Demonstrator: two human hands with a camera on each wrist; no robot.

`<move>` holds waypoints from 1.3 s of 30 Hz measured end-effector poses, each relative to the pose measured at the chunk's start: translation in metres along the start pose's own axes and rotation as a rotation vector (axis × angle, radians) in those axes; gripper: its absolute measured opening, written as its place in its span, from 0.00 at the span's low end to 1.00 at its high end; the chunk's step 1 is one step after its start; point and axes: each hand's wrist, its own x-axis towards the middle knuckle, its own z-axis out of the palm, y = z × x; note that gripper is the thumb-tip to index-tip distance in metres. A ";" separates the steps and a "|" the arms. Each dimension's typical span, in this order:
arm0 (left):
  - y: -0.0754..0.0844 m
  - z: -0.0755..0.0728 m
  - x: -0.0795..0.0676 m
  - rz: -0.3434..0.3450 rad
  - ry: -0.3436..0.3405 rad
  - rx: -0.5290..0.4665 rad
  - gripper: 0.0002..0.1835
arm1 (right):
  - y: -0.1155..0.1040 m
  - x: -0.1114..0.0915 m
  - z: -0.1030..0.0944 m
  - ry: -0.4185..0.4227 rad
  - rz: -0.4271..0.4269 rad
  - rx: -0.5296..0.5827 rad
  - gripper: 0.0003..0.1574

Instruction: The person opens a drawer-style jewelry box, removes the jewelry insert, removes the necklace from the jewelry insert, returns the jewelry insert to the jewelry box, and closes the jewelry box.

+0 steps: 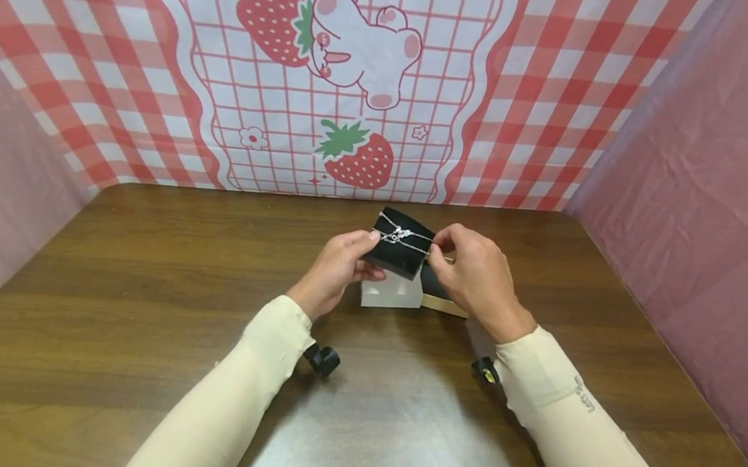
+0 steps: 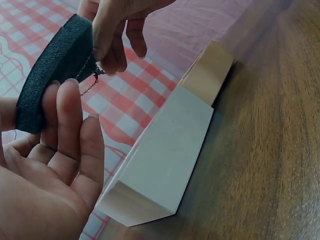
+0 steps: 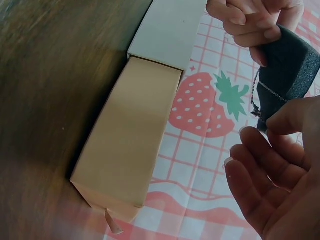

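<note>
Between both hands, raised above the table, is a black foam jewelry pad (image 1: 401, 258). A silver chain bracelet (image 1: 401, 235) with a sparkling centrepiece lies in two strands across its face. My left hand (image 1: 339, 264) grips the pad's left side, thumb on the front face and fingers behind. At the opposite edge, where the strands run round, the right hand (image 1: 475, 273) pinches the pad with thumb and forefinger. Behind the pad a loose length of chain (image 3: 254, 95) hangs with a small clasp near the right fingertips.
Just under the pad a white box (image 1: 390, 297) stands on the brown wooden table (image 1: 180, 307). A gold box (image 1: 443, 306) with a black inside touches its right side. A strawberry-print cloth (image 1: 360, 59) hangs behind, with pink cloth (image 1: 697, 176) at the sides.
</note>
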 end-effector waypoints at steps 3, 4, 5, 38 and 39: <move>0.000 0.000 0.000 -0.010 0.003 0.009 0.16 | 0.000 0.000 0.001 0.002 -0.008 -0.007 0.05; 0.000 0.000 -0.001 -0.015 0.005 0.011 0.16 | -0.001 0.000 0.001 0.005 -0.012 -0.008 0.05; 0.000 0.000 -0.001 -0.019 0.008 0.010 0.15 | -0.001 0.000 0.001 0.008 -0.015 -0.009 0.04; 0.000 0.002 0.000 -0.007 0.015 -0.011 0.14 | 0.008 -0.002 0.001 0.047 0.036 -0.038 0.03; 0.000 0.002 0.000 -0.008 0.014 -0.012 0.14 | 0.008 -0.002 0.002 0.049 0.037 -0.038 0.03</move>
